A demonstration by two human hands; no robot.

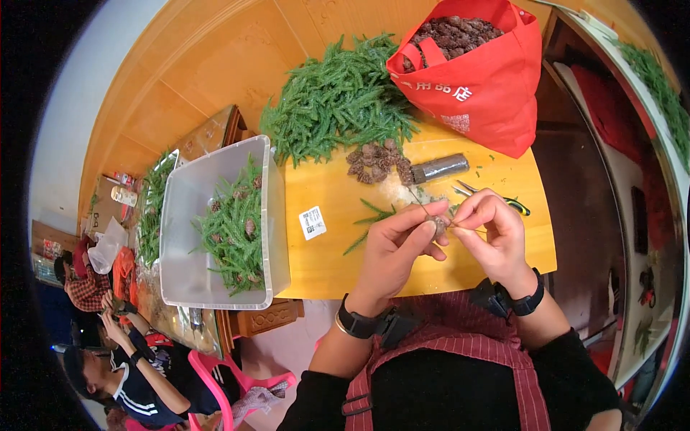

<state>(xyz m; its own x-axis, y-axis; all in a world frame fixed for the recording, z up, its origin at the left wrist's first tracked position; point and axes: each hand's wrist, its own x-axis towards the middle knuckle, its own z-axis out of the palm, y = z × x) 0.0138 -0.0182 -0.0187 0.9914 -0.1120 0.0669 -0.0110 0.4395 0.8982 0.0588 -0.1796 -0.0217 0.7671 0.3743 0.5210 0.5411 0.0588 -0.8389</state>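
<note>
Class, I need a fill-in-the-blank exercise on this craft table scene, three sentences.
1. Both hands, left hand and right hand, pinch a small pine ____.
2. The red bag is full of ____.
3. The clear plastic bin holds green ____.

Missing words: cone; cones; sprigs

The left hand (394, 248) and right hand (496, 233) hide most of a small cone (437, 225).

Yellow wooden table (330, 258), pink chair (215, 377)
</note>
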